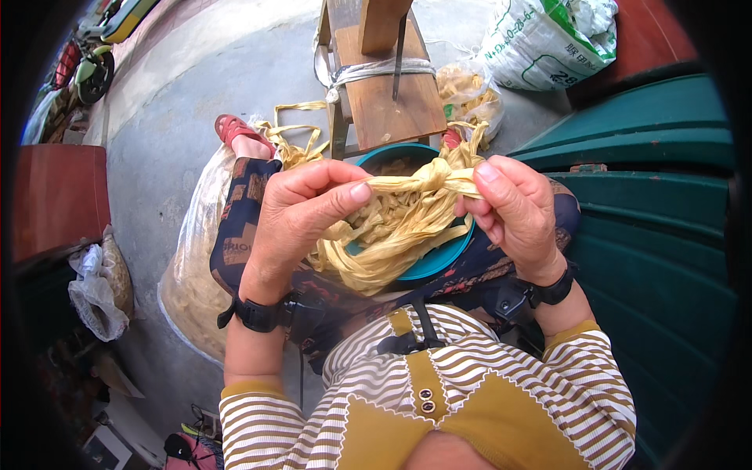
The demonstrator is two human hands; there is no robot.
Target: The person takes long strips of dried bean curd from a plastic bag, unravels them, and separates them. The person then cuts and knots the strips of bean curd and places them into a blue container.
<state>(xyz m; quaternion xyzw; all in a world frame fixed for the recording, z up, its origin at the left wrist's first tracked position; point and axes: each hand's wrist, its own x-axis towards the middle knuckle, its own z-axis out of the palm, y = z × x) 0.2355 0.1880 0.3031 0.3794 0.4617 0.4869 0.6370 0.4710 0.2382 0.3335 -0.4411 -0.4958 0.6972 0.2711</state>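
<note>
Between my two hands a yellowish strip of dried plant fibre [433,176], with a knot in it, is stretched above a teal plastic basin [432,269]. My left hand [305,214] pinches its left end between thumb and forefinger. On the other side, my right hand [511,205] grips the strip just right of the knot, with the fingers curled. A thick bundle of the same strips [376,264] hangs over the basin's near edge. Shorter, crumpled pieces lie inside the basin.
A wooden bench [393,100] with an upright post and a metal rod stands beyond the basin. A clear bag of strips [470,97] and a white woven sack [546,44] are behind it. Left is a large translucent sack [197,252]; green panels [646,235] stand at right.
</note>
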